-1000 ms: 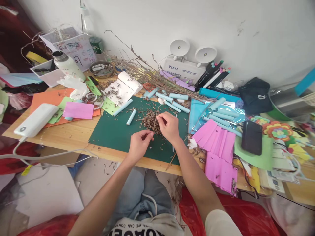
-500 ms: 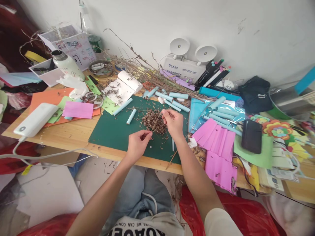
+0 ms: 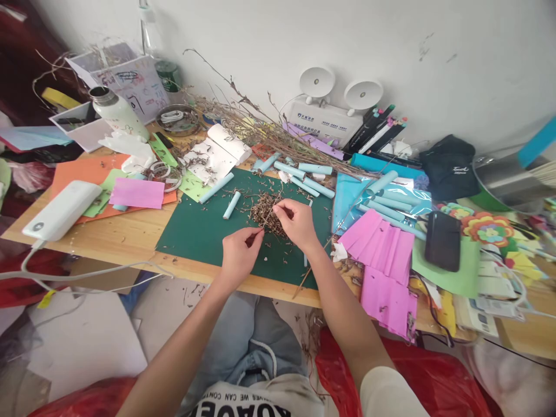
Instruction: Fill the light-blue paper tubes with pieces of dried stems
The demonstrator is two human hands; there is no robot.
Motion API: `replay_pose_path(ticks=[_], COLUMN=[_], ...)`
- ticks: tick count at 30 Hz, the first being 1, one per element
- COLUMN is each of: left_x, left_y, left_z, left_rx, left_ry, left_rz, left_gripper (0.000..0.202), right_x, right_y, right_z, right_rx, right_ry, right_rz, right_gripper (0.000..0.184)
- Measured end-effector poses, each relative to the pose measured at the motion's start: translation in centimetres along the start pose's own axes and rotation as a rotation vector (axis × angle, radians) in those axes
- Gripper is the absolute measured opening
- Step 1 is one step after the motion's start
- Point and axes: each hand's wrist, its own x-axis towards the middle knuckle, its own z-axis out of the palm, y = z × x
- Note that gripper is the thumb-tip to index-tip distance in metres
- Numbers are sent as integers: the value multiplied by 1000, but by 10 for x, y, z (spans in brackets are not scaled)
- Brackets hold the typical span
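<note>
My left hand (image 3: 240, 253) pinches the lower end of a thin dry twig (image 3: 268, 218) above the near part of a dark green mat (image 3: 191, 229). Higher up the same twig, my right hand (image 3: 297, 223) has thumb and forefinger closed on it. Just behind and beneath the fingers lies a heap of brown dried plant bits (image 3: 263, 206), partly covered by my right hand. Loose crumbs are scattered over the mat. A short pale blue paper tube (image 3: 231, 205) rests left of the heap.
Dry branches (image 3: 260, 124) lie along the wall, in front of a white twin-lamp box (image 3: 321, 119). More blue tubes (image 3: 319, 186) and pink crepe paper (image 3: 382, 243) sit to the right. At left are a white power bank (image 3: 63, 209) and an open bottle (image 3: 117, 113).
My right hand has slid down and left along the twig, closer to my left hand. My left hand has shifted slightly left.
</note>
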Motion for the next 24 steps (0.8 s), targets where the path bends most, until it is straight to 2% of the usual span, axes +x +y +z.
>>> replay_pose_path(ticks=[2,4,8,11,19,24], left_x=[1,0,-6,-9,-6,1], left_y=[-2,-4,-9,-11,-18,-10], left_z=[-6,-11,-16,-17,-18,-22], left_rx=[11,35,107,138,267,224], left_ry=[21,24,-33,-61,-8,-79], left_rz=[-9,10,134,208,245,303], left_gripper=[21,21,23,25,28,27], right_x=[2,4,9,11,10,14], right_y=[1,3,8,10,5,2], right_z=[-4,-6,-7,-4,-3,-20], right_rx=[0,67,442,608,713,810], right_ry=[-32,3,108,152,114,184], right_rz=[17,97,292,354,443,504], right_gripper=[15,18,35,36,31,41])
